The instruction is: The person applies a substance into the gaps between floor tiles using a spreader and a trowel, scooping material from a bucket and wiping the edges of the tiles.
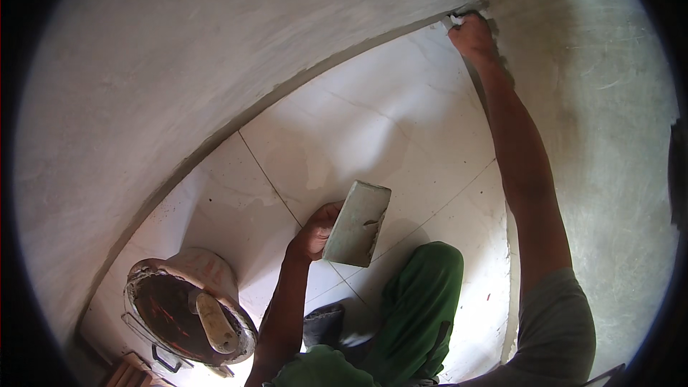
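In front of my knee, my left hand [315, 233] grips the left edge of a flat rectangular slab [357, 226], like a piece of tile. The slab is tilted, with a dark notch or smear near its right edge. My right arm reaches out to the far corner, where my right hand [474, 37] is closed at the foot of the walls. Something small and pale [451, 21] shows beside its fingers, too small to make out. Wet-looking grey mortar [507, 64] lies along the wall's foot beside that hand.
At the lower left stands a bucket [215, 269] holding dark mix, with a wooden-looking tool handle [215, 322] resting in it. Pale floor tiles [358, 115] meet the curved-looking grey walls [179, 50]. My green-clad knee [433, 279] is near, and reddish-brown pieces [129, 373] lie below the bucket.
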### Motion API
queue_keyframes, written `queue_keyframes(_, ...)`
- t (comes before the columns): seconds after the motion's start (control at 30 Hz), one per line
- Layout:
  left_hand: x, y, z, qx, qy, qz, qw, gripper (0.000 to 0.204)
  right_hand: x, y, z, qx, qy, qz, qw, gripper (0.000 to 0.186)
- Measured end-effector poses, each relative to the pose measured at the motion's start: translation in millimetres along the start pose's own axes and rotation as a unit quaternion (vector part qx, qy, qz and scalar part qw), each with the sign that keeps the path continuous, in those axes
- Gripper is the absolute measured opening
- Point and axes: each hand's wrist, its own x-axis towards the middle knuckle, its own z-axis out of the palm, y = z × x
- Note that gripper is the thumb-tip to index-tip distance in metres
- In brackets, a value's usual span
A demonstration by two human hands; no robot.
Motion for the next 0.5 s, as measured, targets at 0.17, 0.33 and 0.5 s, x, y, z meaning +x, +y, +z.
queue_keyframes(0.17, -2.7, 0.4, 2.0, 0.0, 0.007, 0.005, 1.0, 0.056, -2.6, -3.6, -1.6, 0.019, -0.005, 0.009, 1.0, 0.038)
queue_keyframes(0.33, -2.1, -0.9, -4.8, -0.068, -0.023, -0.042, 0.997, 0.056, -1.6, -6.0, -1.0, 0.029, 0.029, 0.025, 0.999, 0.038)
queue_keyframes(0.5, 2.5, -1.2, 4.7, -0.016, -0.019, 0.001, 1.0, 0.057, -1.2, 7.7, -3.1, 0.002, 0.039, 0.028, 0.999, 0.035)
